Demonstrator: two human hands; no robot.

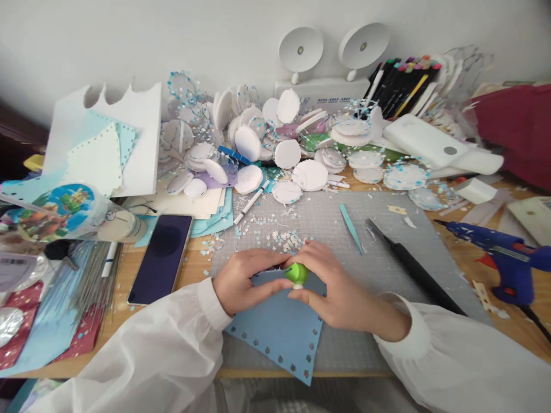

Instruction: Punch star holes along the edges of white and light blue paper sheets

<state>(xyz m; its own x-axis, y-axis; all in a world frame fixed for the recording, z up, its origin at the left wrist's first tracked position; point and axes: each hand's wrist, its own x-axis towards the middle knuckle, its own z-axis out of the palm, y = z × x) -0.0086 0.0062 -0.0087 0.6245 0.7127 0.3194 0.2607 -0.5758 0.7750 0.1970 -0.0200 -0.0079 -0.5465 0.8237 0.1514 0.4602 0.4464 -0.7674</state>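
My right hand (329, 284) is closed round a small green craft punch (298, 274), thumb below and fingers on top. A sheet of blue paper (275, 330) lies under both hands, with flower-shaped holes along its lower and right edges. Its far edge meets the punch. My left hand (252, 278) pinches the paper's upper left part between thumb and fingers, its thumb tip close to the punch. Small punched flower bits (282, 236) in white and blue lie scattered just beyond my hands.
Beneath lies a grey cutting mat (400, 212). A phone (161, 258) lies at left; a teal pen-like tool (350, 228), a black-handled tool (417, 269) and a blue glue gun (495, 246) lie at right. White paper discs (287, 154) pile up behind, before a twin lamp (301, 50).
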